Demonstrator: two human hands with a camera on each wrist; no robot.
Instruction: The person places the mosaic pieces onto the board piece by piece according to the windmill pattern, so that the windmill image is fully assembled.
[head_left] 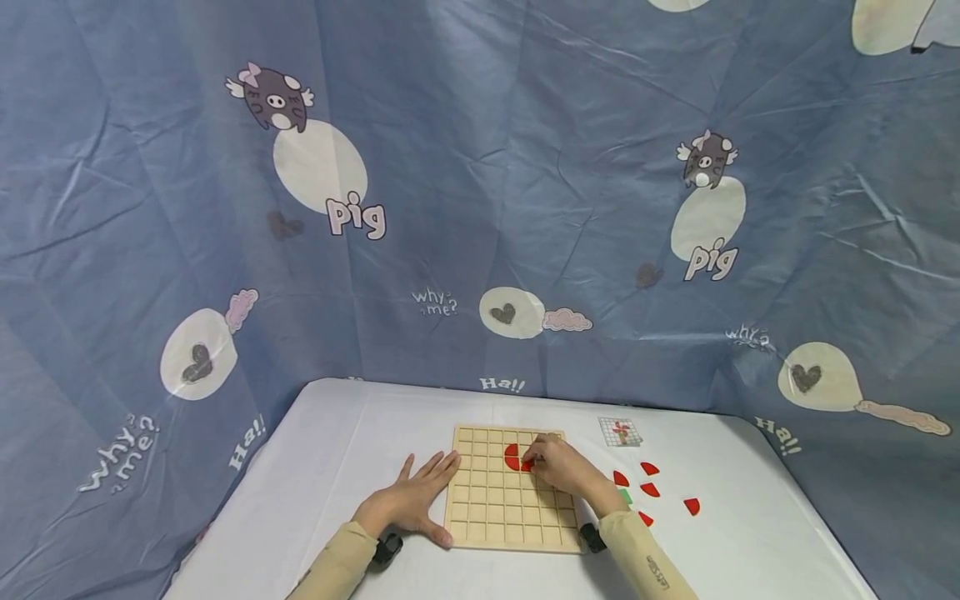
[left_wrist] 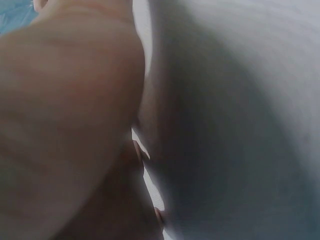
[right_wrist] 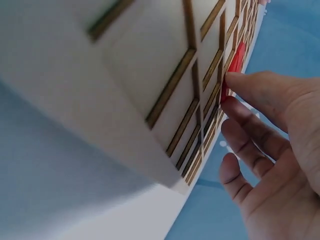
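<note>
The right hand [head_left: 557, 462] pinches a red piece [head_left: 527, 467] as, left of that grip, the spread left hand [head_left: 412, 502] likely steadies the board [head_left: 498, 517].

Head view bright; left wrist view dim, blurry, with a broad shadow [left_wrist: 215, 125]

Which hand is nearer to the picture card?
Right. The right hand is over the board, to the left of the picture card; the left hand is at the board's left edge, across the board from the card.
</note>
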